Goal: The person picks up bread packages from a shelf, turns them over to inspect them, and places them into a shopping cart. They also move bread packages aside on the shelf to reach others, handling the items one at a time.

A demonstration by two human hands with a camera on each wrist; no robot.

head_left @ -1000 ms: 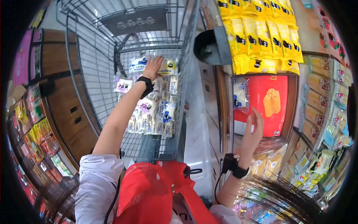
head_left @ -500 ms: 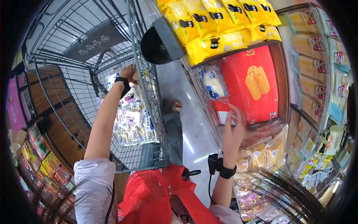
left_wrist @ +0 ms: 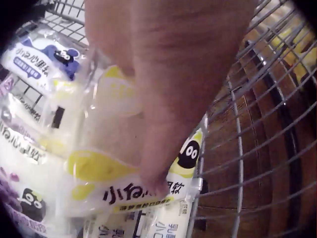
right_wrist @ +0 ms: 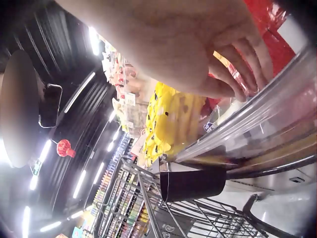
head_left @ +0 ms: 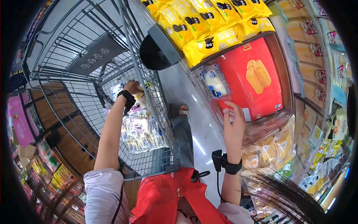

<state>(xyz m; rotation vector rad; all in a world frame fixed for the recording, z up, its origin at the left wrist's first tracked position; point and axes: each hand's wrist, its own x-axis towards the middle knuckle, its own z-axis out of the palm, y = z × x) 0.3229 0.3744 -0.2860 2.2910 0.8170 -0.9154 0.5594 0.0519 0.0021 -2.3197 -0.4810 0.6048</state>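
My left hand [head_left: 132, 87] is inside the shopping cart [head_left: 126, 175]. In the left wrist view its thumb and fingers span a clear bread packet [left_wrist: 99, 166] with yellow print and pinch its ends. Packets with purple [left_wrist: 30, 203] and blue print [left_wrist: 47, 59] lie around it. On the other side, my right hand [head_left: 234, 121] hovers at the front edge of a display bin, fingers slightly bent, holding nothing. Just beyond its fingertips, a white bread packet [head_left: 214, 81] with blue print sits beside a red box [head_left: 261, 86] with a picture of finger-shaped pastries.
Yellow packets [head_left: 209, 43] are stacked behind the red box. A dark holder [head_left: 158, 48] juts from the shelf towards the cart. Bagged pastries [head_left: 266, 151] lie below the bin, and more packets [head_left: 317, 72] line the right shelf. A person's foot [head_left: 183, 109] shows beyond the cart.
The view has swung right, so cart and bin shift leftward. My left hand has gone from lying flat over the packets to bending around one. My right hand stays by the bin.
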